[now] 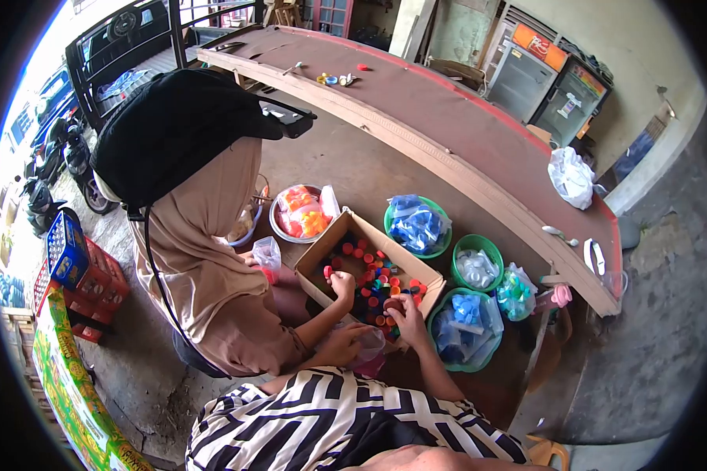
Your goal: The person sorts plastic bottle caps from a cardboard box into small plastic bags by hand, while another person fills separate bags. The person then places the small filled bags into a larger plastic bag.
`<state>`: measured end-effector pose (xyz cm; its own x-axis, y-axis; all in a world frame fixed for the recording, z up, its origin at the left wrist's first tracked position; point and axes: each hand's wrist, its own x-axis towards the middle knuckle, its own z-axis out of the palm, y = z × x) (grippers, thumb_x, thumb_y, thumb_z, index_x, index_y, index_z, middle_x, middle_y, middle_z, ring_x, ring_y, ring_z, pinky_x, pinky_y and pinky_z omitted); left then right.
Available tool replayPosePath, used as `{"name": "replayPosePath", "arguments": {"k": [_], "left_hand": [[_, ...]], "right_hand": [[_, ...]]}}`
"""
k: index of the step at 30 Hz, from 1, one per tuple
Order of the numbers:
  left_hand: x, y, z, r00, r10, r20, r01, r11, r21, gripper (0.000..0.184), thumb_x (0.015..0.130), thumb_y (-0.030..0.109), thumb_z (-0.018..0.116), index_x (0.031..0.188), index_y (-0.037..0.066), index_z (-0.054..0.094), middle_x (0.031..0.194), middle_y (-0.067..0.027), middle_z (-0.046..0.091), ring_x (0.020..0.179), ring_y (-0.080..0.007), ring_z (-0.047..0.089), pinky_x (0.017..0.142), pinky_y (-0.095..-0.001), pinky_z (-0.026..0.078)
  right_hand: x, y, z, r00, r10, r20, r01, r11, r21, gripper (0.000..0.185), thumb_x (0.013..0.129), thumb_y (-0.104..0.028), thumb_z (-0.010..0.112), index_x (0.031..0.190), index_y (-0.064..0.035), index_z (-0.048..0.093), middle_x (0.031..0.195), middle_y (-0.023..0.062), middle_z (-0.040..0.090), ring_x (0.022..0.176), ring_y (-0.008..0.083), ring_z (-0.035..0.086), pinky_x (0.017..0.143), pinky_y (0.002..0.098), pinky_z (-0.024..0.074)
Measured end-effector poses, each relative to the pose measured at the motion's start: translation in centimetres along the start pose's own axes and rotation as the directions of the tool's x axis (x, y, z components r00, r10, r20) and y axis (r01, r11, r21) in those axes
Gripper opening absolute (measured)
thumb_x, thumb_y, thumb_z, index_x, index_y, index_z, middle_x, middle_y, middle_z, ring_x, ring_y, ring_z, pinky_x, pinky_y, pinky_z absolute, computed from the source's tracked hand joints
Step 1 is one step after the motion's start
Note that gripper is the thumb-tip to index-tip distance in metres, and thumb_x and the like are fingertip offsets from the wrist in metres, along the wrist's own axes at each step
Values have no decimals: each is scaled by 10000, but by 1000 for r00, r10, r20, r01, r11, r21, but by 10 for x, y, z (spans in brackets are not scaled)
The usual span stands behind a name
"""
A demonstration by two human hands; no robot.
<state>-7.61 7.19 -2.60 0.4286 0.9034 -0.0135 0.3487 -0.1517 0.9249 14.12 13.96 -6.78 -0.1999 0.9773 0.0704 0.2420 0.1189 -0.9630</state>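
Note:
In front of me stands an open cardboard box (pixel 416 271) with many loose plastic bottle caps (pixel 369 292), red, orange, blue, green and black. My right hand (pixel 410 326) is over the box's near right side, fingers closed round a dark reddish-brown cap (pixel 393 304). Lower and to the left, my left hand (pixel 342 347) grips the edge of a clear plastic bag (pixel 369 347), which has something pink or red near its bottom. A co-worker's hand (pixel 342 286) reaches into the box from the left, holding a red cap (pixel 327 272). Their other hand has a clear bag (pixel 267 255) with red caps.
A basin (pixel 272 213) of orange and red bagged caps stands behind the box. Green baskets of blue (pixel 446 228) and clear (pixel 498 253) caps, plus a teal basin (pixel 491 355), line the right. A long wooden-edged table (pixel 448 125) stretches behind; crates (pixel 106 275) stand left.

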Motion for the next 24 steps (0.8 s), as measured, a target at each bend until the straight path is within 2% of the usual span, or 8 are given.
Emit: {"name": "replayPosePath", "arguments": {"k": [8, 10, 13, 15, 18, 20, 21, 24], "left_hand": [[-11, 22, 1, 993, -115, -38, 112, 991, -79, 516, 744, 1, 481, 1252, 38, 564, 1219, -148, 550, 1052, -246, 599, 872, -337, 482], [-16, 22, 5, 987, -159, -38, 148, 969, -198, 513, 741, -19, 480, 1243, 43, 567, 1224, -134, 546, 1013, -216, 615, 826, -323, 498], [-24, 14, 9, 995, 57, -77, -54, 998, 46, 508, 742, -24, 493, 1237, 55, 572, 1218, -126, 549, 1009, -222, 618, 838, -327, 501], [-30, 16, 10, 998, -17, -55, 15, 999, -29, 515, 739, -25, 503, 1243, 62, 571, 1232, -129, 548, 1040, -240, 609, 865, -335, 494], [-38, 11, 12, 996, -42, -85, 36, 997, -68, 533, 736, -26, 514, 1257, 74, 566, 1264, -137, 543, 1107, -280, 583, 920, -353, 474], [-42, 5, 13, 990, 0, -144, -5, 999, -35, 542, 736, -27, 517, 1266, 79, 561, 1282, -141, 539, 1143, -302, 565, 948, -362, 460], [-43, 8, 9, 991, -8, -134, 1, 999, -55, 546, 739, -19, 517, 1274, 82, 557, 1292, -143, 536, 1162, -314, 551, 965, -367, 448], [-51, 11, 4, 992, -43, -122, 32, 995, -90, 554, 744, -7, 509, 1288, 89, 549, 1292, -149, 538, 1176, -326, 540, 976, -372, 442]], "right_hand": [[-73, -77, 27, 991, -118, 70, 115, 992, 42, 335, 879, -28, 590, 1206, -70, 526, 1026, 102, 652, 977, 202, 645, 882, 328, 479], [-76, -85, 25, 943, -257, 213, 325, 854, -407, 414, 823, -11, 604, 1219, -107, 533, 1071, 84, 643, 1009, 216, 622, 968, 365, 406], [-85, -88, 27, 937, -277, 212, 348, 790, -505, 458, 781, -33, 618, 1221, -135, 545, 1069, 49, 625, 1037, 216, 590, 992, 391, 353], [-87, -97, 28, 933, -279, 227, 359, 766, -533, 462, 781, -50, 625, 1227, -140, 544, 1064, 42, 620, 1042, 214, 585, 984, 397, 354], [-83, -110, 28, 939, -244, 244, 342, 749, -567, 390, 779, -60, 665, 1158, -111, 592, 963, 58, 650, 948, 228, 629, 915, 388, 431], [-75, -109, 28, 973, -123, 196, 173, 948, -266, 308, 792, -37, 660, 1096, -78, 629, 948, 91, 619, 831, 229, 641, 726, 336, 487], [-69, -102, 30, 960, -262, 92, 278, 916, -289, 198, 814, -29, 660, 1011, -45, 657, 901, 98, 615, 697, 220, 645, 603, 314, 496], [-45, -82, 23, 976, -206, -69, 181, 948, -263, 152, 843, -38, 640, 994, -39, 658, 910, 93, 621, 689, 213, 647, 637, 324, 509]]}}
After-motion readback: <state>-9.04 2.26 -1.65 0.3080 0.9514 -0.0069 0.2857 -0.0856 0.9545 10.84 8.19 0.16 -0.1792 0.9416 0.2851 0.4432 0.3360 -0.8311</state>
